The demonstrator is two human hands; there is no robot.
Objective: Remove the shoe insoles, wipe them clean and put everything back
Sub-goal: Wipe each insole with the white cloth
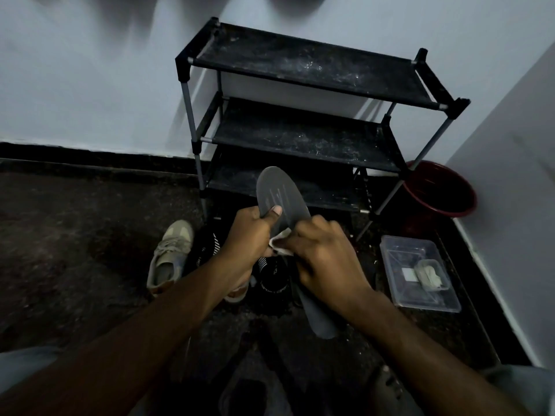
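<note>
Insole (282, 193) was out of its shoe, gripped upright by the left hand (249, 235) before the rack (300, 139). The right hand (324, 262) pinched a cloth (280, 243) against it. Wiping looked midway. A second insole (318, 322) lay below, and refitting both remained.

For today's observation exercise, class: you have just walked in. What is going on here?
A person is wiping shoe insoles in front of a black shoe rack. The left hand grips a grey insole, thumb on top, while the right hand holds a white cloth against it. A second insole shows below the right wrist. A beige sneaker and black shoes sit on the floor; neither insole is back in a shoe.
</note>
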